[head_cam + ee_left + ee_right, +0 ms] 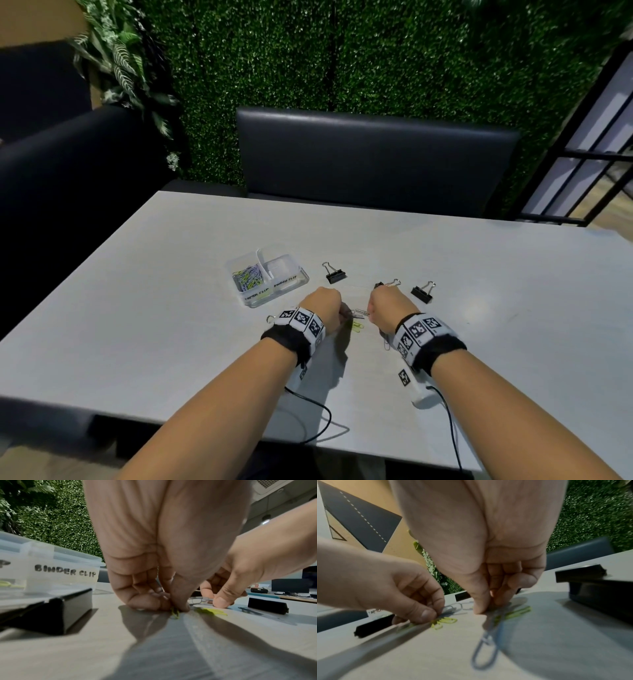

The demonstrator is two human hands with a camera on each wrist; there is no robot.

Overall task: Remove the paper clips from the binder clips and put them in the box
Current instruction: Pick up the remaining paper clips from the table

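Both hands are low over the table (171, 325), close together. In the left wrist view my left hand (176, 607) pinches a yellow-green paper clip (175, 613) against the tabletop. In the right wrist view my right hand (485, 608) pinches linked grey paper clips (486, 642) that trail toward the camera. More yellow-green clips (447, 620) and grey clips (359, 312) lie between the hands. The clear two-compartment box (294, 286) stands to the left beyond my left hand, with several paper clips in its left compartment.
Black binder clips lie about: one beyond the hands (334, 273), one by my right hand (387, 284), one further right (423, 292), one beside my left wrist (51, 612). A dark chair (373, 154) stands behind the table. Wrist cables trail to the near edge.
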